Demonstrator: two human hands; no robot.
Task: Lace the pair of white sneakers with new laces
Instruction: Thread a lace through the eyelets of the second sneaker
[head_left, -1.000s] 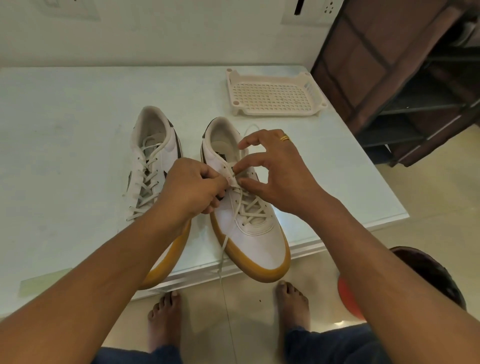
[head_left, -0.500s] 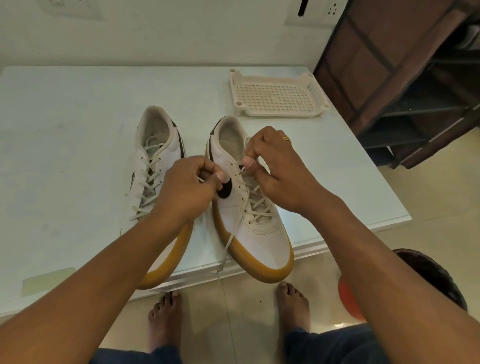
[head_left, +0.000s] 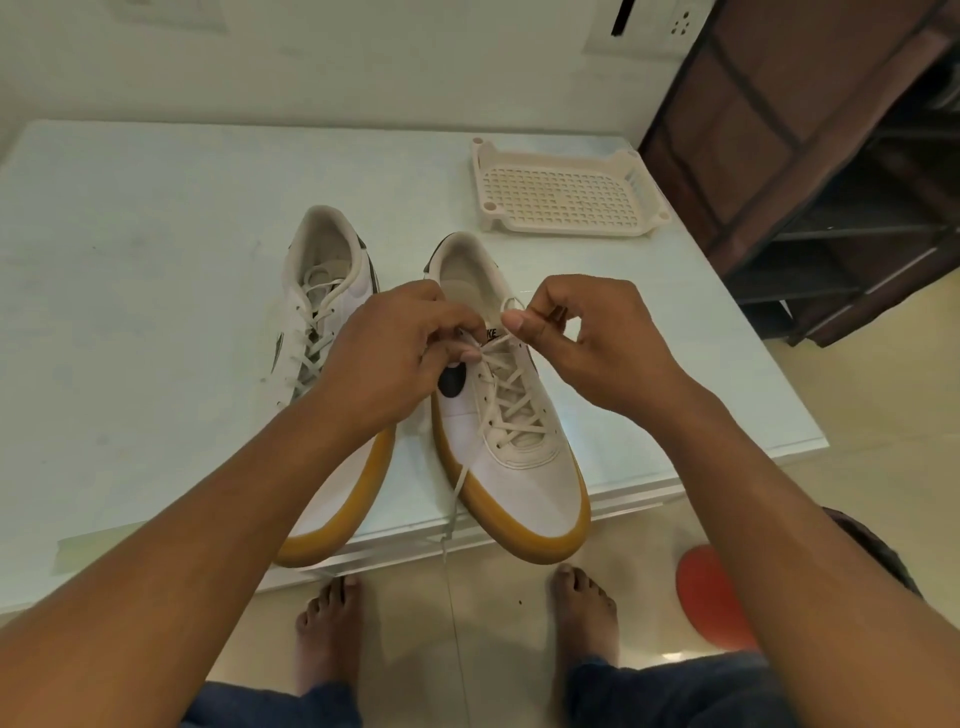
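White lace (head_left: 511, 400) pulled up at the top eyelets, and the hands parting.

On the glass-topped table (head_left: 156, 260) the left-hand sneaker (head_left: 322, 364) lies fully laced and untouched. Next to it, the left hand (head_left: 395, 358) has stayed at the near sneaker's upper left eyelets, fingers curled and pinching the lace there. The right-hand sneaker (head_left: 519, 457) sits toe over the table edge, with a loose lace tail (head_left: 456, 493) hanging down past it. The right hand (head_left: 587, 343), which was pressed close to the left half a second ago, has drawn off to the right with the lace end pinched between thumb and forefinger. My reading is that a top crossing has just been threaded and is being snugged, so the pair looks nearly done. The perforated plastic tray (head_left: 566, 192) lies beyond.
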